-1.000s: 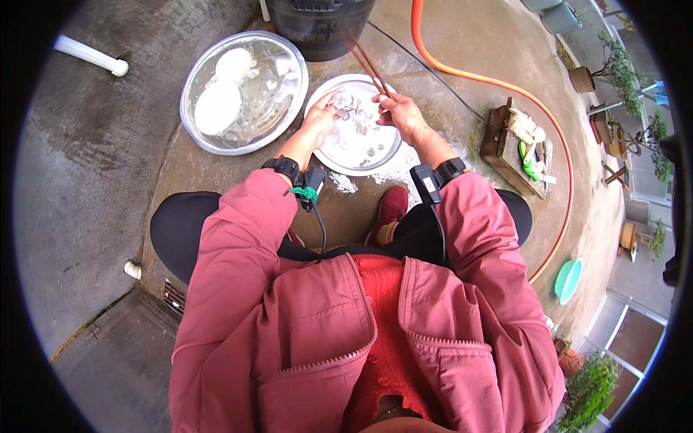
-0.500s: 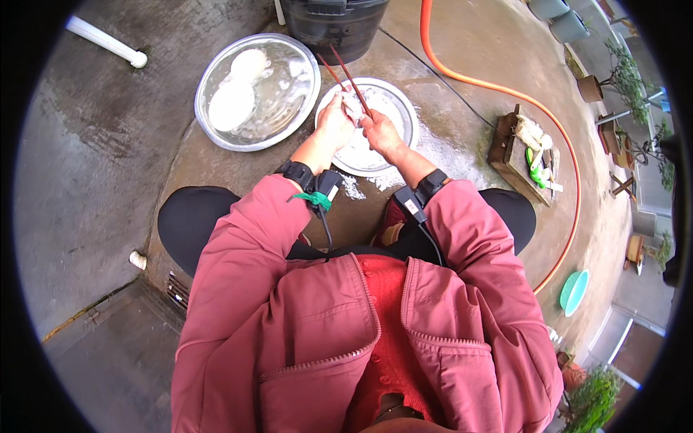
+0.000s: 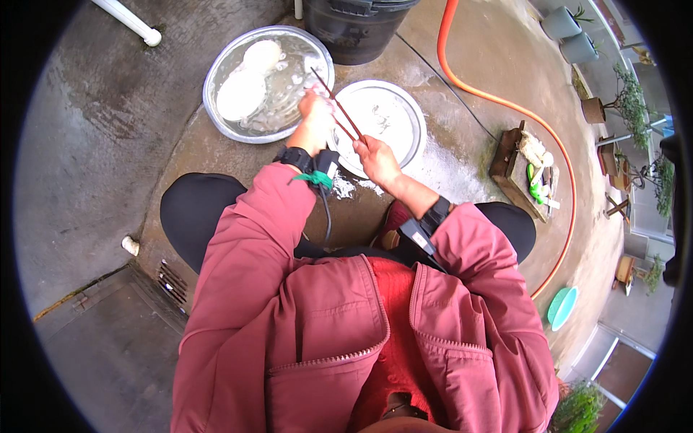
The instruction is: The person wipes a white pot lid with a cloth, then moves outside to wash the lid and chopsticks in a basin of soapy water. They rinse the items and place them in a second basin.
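My right hand [image 3: 378, 157] is closed round the ends of two reddish-brown chopsticks [image 3: 341, 110], which slant up and left over the gap between two metal basins. At the right rim of the left basin [image 3: 214, 119], my left hand [image 3: 315, 114] has its fingers curled; a pale, pinkish bit shows at them, too smeared to name. Two rounded white things [image 3: 242, 96] lie in that basin's cloudy water, with pale soft pieces beside them. White matter with a few dark streaks fills the right basin [image 3: 420, 130], which stands below my right hand's chopsticks.
A black tub [image 3: 350, 32] stands behind the basins. An orange hose [image 3: 520, 107] curves along the right. Beside it a wooden block [image 3: 514, 177] carries a green-handled tool [image 3: 535, 184]. White powdery spill [image 3: 447, 169] covers the wet ground near the right basin.
My left hand has moved left, from the right basin to the left basin's rim, away from the right hand. The chopsticks now tilt more to the left, still in my right hand.
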Demonstrator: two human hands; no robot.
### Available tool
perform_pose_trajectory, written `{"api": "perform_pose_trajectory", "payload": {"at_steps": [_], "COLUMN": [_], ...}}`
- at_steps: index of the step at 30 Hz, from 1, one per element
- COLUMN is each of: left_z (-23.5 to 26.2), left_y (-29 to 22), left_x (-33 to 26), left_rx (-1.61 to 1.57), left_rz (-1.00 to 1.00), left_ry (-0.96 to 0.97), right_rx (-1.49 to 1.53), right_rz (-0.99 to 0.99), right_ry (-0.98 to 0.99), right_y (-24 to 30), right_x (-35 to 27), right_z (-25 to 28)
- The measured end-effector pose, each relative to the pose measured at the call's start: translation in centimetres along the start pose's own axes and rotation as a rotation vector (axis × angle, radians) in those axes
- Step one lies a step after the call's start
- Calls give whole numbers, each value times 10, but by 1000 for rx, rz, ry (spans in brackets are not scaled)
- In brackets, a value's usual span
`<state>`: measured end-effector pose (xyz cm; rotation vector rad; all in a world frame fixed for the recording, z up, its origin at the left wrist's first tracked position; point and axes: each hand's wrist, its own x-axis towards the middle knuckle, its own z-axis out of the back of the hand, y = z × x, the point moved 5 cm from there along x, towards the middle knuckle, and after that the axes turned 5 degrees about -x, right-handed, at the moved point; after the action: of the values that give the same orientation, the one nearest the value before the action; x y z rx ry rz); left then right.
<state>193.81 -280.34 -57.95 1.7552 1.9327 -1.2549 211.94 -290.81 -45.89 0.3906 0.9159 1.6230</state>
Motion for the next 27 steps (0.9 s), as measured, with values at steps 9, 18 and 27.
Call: {"api": "perform_pose_trajectory", "payload": {"at_steps": [9, 18, 27], "left_z": [-20, -24, -7], "left_y": [7, 58, -20], "left_x": [-47, -76, -7], "left_rx": [-32, 331, -65], "left_rz": [-4, -6, -17], "left_ry": [54, -46, 65], "right_rx": [307, 451, 485], "right_rz": [-325, -379, -343], "right_ry": [157, 156, 298], "right_y": [-18, -24, 7], "right_x": [3, 27, -25], "right_z": [-13, -9, 10]}}
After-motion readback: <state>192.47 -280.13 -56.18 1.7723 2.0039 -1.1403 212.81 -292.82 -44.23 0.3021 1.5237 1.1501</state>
